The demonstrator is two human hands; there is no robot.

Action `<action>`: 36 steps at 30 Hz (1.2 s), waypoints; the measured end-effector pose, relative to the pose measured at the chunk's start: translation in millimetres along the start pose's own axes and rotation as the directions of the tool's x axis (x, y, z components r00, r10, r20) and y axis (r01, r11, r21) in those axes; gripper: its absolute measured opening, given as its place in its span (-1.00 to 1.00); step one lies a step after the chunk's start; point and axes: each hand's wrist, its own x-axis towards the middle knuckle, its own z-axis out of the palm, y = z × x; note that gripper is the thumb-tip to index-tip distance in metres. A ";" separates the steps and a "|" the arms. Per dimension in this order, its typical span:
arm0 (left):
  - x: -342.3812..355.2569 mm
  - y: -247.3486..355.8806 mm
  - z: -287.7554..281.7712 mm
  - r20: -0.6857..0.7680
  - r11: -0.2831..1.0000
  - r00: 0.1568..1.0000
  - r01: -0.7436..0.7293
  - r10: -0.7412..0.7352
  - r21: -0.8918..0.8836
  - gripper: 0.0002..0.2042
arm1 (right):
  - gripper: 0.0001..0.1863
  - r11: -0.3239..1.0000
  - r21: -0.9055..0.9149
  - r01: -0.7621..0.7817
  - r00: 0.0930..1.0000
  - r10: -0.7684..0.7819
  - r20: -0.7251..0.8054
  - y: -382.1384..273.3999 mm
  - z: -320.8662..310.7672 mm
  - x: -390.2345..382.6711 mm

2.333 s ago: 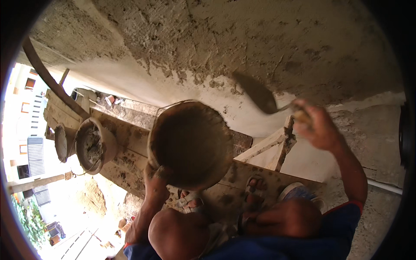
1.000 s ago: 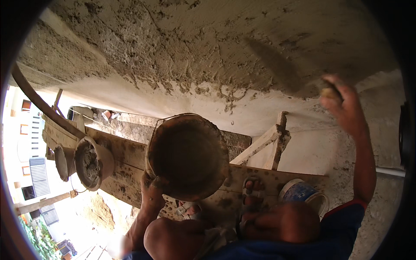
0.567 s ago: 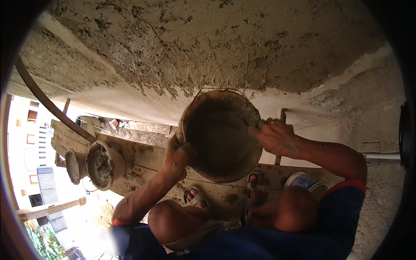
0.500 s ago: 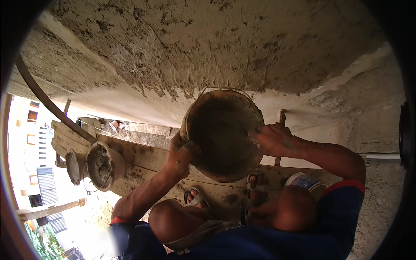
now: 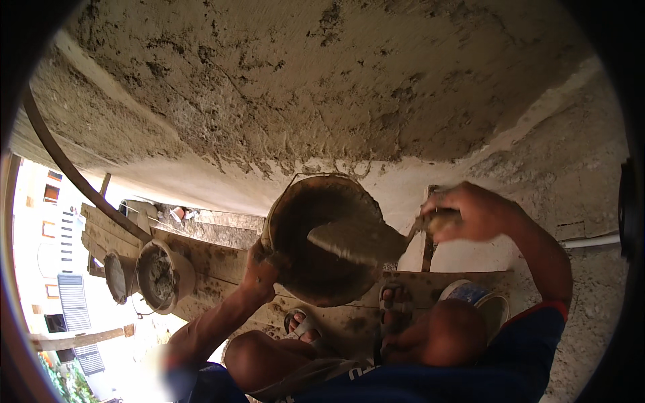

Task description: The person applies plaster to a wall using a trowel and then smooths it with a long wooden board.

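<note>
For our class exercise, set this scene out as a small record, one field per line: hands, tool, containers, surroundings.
Left hand: gripping the rim of a mortar-stained bucket
Right hand: holding a trowel by its handle
Trowel blade: grey-brown, across the bucket's mouth in this view
Other containers: two pails at left; blue-and-white tub near the right knee
Wall: rough, patchily coated
Footing: sandals on wooden planks

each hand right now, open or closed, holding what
Left hand: closed on the rim of the mortar-smeared bucket.
Right hand: closed around the handle of a trowel, its blade at the bucket's mouth.
</note>
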 end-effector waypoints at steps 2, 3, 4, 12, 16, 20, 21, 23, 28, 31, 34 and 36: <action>3.3 -15.0 -15.9 0.507 0.322 0.643 -0.747 0.574 0.582 -0.76 | -0.68 0.990 0.067 -0.125 0.989 0.130 -0.069 23.7 -15.8 9.7; 5.4 -18.3 -9.1 0.509 0.330 0.637 -0.754 0.580 0.568 -0.76 | -0.68 0.964 0.073 -0.255 0.950 0.264 -0.169 30.6 -29.5 13.1; 7.2 -20.7 -0.2 0.378 0.582 0.738 -0.674 0.559 0.454 -0.76 | -0.66 0.953 -0.090 -0.288 0.900 0.237 -0.365 27.7 -56.2 -6.4; 18.3 -24.2 2.2 0.147 0.985 0.989 -0.032 0.007 0.168 -0.73 | -0.68 0.953 -0.136 -0.272 0.837 0.165 -0.521 -47.2 -59.0 -75.2; 1.1 27.8 30.2 0.257 0.925 0.943 -0.278 0.212 0.260 -0.73 | -0.70 0.832 -0.537 -0.142 0.970 0.008 -0.243 -15.0 18.2 -35.7; -0.4 41.4 47.0 0.158 0.992 0.980 -0.120 0.123 -0.032 -0.79 | -0.70 0.592 -0.771 -0.232 0.951 -0.026 -0.307 -9.9 75.8 0.4; -0.2 45.0 50.7 0.165 0.976 0.985 -0.015 0.051 -0.217 -0.79 | -0.70 0.590 -0.773 -0.234 0.948 -0.038 -0.316 0.3 87.7 9.7; 12.2 31.7 62.6 0.190 0.965 0.979 -0.022 0.074 -0.263 -0.77 | -0.66 0.694 -0.693 -0.196 0.980 0.119 -0.158 23.1 103.4 19.4; 4.1 35.8 52.1 0.163 0.983 0.986 0.004 0.026 -0.185 -0.73 | -0.57 0.943 -0.322 -0.089 0.990 0.119 0.074 8.7 84.8 11.1; 3.8 24.7 42.4 0.050 0.972 0.996 0.087 -0.078 -0.219 -0.74 | -0.55 0.953 -0.284 -0.100 0.993 0.113 0.029 -0.1 76.1 13.2; -9.7 25.3 29.2 0.095 0.956 0.995 0.004 0.025 -0.292 -0.73 | -0.56 0.965 -0.262 -0.032 0.999 0.028 -0.021 -20.5 53.3 13.4; -20.2 17.4 14.3 0.005 0.957 1.000 0.000 0.001 -0.291 -0.72 | -0.57 0.981 -0.179 0.073 0.995 -0.084 -0.052 -49.9 28.8 11.0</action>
